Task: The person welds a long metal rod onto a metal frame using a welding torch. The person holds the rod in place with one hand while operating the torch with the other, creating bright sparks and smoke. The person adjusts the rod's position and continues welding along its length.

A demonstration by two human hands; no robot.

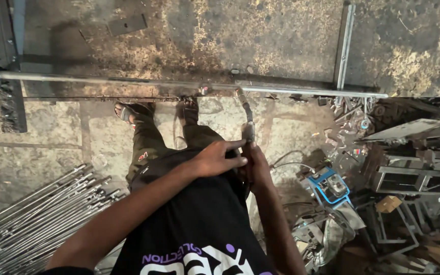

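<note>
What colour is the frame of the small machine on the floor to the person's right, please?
Blue: the machine's frame is bright blue around a grey body, seen in the head view.

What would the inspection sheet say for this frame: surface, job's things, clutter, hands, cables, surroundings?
Surface: stained, patchy concrete floor.
Job's things: long metal bar lies across the floor; welding holder points down at it, tip near the bar.
Clutter: bundle of thin metal rods at lower left; metal frames and scrap at right; blue tool beside them.
Hands: left hand and right hand together on the holder's grip.
Cables: thin cables trail on the floor near the blue tool.
Surroundings: person's sandalled feet by the bar; upright metal strip beyond it.
</note>
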